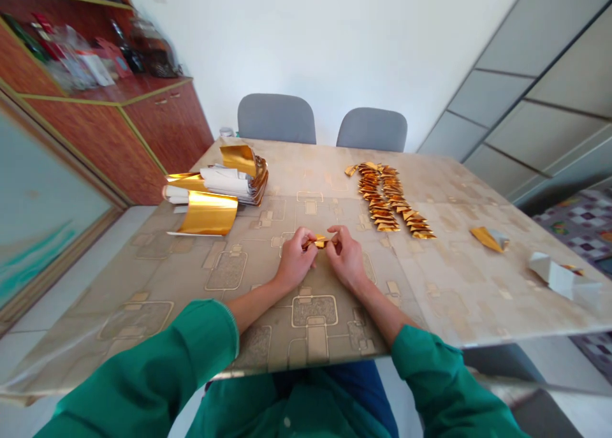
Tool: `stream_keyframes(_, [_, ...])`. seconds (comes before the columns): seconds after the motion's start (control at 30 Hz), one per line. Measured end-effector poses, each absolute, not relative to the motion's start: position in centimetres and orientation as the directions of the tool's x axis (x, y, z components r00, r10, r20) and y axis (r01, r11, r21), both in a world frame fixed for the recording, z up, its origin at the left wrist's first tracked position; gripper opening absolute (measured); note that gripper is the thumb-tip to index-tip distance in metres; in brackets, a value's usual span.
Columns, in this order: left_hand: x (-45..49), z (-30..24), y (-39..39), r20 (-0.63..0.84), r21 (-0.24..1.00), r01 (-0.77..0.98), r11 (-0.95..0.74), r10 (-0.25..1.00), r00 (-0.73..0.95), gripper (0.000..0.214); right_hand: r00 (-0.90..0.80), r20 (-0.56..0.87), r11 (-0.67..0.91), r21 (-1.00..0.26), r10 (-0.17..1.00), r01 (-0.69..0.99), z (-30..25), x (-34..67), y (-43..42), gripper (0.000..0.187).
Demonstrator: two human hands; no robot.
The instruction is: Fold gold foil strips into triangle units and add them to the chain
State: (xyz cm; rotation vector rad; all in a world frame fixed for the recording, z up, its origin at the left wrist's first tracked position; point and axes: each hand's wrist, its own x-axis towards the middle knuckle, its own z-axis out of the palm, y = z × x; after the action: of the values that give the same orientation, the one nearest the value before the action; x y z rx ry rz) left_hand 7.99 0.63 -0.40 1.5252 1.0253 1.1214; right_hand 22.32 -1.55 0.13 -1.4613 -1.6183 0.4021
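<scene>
A small folded piece of gold foil paper [320, 240] is held between my two hands, just above the patterned tablecloth. My left hand [297, 254] pinches its left end, and my right hand [345, 254] pinches its right end. The fingers hide both ends of the paper. To the left lies a pile of gold foil sheets [210, 213] with white backs, some of them curling. Beyond my right hand, folded gold paper pieces [377, 199] lie overlapped in two long rows.
A loose gold paper piece [488, 239] and a crumpled white-backed one [559, 275] lie at the table's right. Two grey chairs [276, 118] stand at the far edge, before a white wall. A wooden cabinet [162, 119] is at the left.
</scene>
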Motion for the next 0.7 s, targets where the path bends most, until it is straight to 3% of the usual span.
stream_keyframes(0.3, [8.07,-0.53,0.63,0.198,0.966,0.124,-0.226,0.958,0.206,0.007,0.063,0.399,0.248,-0.678,0.915,0.691,-0.49,22.07,-1.57,0.011])
stream_keyframes(0.53, [8.03,-0.29,0.68,0.115,0.987,0.086,-0.137,0.967,0.227,0.011,0.097,0.370,0.236,-0.751,0.924,0.616,0.04,22.46,-1.65,0.020])
stream_keyframes(0.7, [7.97,-0.18,0.64,0.102,0.986,0.105,-0.133,0.961,0.256,0.014,0.101,0.372,0.230,-0.743,0.923,0.629,0.25,22.48,-1.61,0.009])
